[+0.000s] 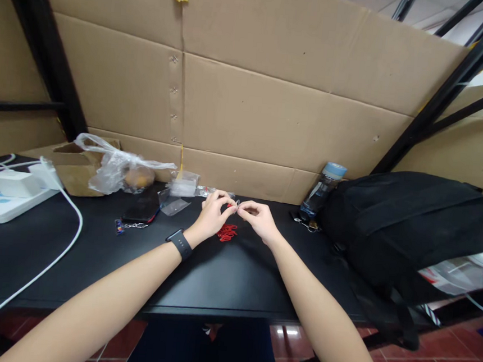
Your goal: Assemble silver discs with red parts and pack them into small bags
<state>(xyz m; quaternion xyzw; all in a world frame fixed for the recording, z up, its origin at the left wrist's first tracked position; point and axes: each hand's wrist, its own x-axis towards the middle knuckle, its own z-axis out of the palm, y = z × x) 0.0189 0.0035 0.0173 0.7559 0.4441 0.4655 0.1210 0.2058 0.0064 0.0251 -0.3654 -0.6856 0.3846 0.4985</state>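
Over the black table, my left hand (214,213) and my right hand (260,219) meet with their fingertips almost touching. My left hand, with a dark watch on the wrist, pinches something small that shows a bit of red. Thumb and forefinger are also pressed together on my right hand, at a thin pale loop (238,202) between the two hands. Which hand grips the loop is too small to tell. Just below the fingers lies a bunch of red cords (227,233) on the table.
Left of my hands are a black pouch (140,207) with a keychain, clear plastic packets (182,184), a tied plastic bag (118,170) and a white power strip (15,198). On the right stand a water bottle (322,191) and a black backpack (406,229). Cardboard (251,114) walls the back.
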